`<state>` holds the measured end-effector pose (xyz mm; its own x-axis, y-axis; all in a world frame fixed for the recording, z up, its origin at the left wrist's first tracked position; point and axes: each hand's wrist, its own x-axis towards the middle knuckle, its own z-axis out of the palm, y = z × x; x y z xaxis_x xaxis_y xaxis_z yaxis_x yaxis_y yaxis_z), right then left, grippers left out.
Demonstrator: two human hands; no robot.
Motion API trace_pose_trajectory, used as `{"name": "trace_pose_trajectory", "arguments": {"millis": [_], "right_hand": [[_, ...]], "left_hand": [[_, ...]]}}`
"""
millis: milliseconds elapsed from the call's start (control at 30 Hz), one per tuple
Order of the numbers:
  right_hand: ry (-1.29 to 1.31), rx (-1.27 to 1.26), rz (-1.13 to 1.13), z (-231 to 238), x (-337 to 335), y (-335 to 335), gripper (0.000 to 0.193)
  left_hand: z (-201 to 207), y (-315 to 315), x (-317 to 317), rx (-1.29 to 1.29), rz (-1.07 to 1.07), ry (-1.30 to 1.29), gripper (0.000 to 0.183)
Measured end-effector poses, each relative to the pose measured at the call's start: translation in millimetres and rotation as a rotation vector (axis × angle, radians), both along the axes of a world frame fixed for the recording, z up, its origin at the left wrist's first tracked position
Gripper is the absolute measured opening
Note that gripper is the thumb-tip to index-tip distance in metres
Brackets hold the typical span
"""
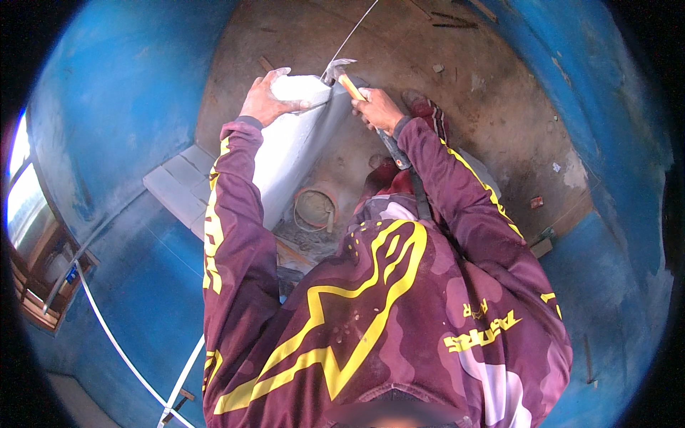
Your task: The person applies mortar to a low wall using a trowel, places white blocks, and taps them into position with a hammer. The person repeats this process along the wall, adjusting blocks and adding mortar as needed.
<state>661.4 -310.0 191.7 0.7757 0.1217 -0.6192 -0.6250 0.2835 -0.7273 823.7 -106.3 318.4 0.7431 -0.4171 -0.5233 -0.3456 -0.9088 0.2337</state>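
My left hand [265,100] grips the near-left end of a white block [301,90], thumb on the far side and fingers along its near edge. This block sits on top of a narrow white wall [282,153]. In my right hand [379,111] is a claw hammer [349,87] with a yellow and black handle, the fingers wrapped round it. The hammer's metal head is at the block's right end; whether it touches the block I cannot tell. A thin pale string [354,30] runs from near the hammer head toward the top edge.
Below the wall stands a round bucket [314,208] with greyish contents. More pale blocks [178,182] are stacked at the left. Blue walls [128,93] rise on both sides of a dusty brown floor [492,100] with scraps. A window [28,207] is at far left, near long white strips [121,347].
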Motion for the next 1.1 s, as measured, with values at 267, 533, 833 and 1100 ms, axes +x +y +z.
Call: {"name": "trace_pose_trajectory", "arguments": {"millis": [267, 533, 833, 1100], "right_hand": [[0.034, 0.053, -0.032, -4, -4, -1, 0.023], [0.049, 0.099, -0.027, -3, -5, -4, 0.023], [0.053, 0.141, 0.011, -7, -1, -21, 0.023], [0.123, 0.092, -0.018, -22, 11, -18, 0.026]], "left_hand": [[-17, 16, 14, -0.109, -0.004, 0.092, 0.068], [-22, 19, 8, -0.268, 0.093, 0.133, 0.052], [-17, 21, -1, -0.464, 0.292, 0.314, 0.046], [-23, 27, 1, -0.536, 0.284, 0.351, 0.045]]}}
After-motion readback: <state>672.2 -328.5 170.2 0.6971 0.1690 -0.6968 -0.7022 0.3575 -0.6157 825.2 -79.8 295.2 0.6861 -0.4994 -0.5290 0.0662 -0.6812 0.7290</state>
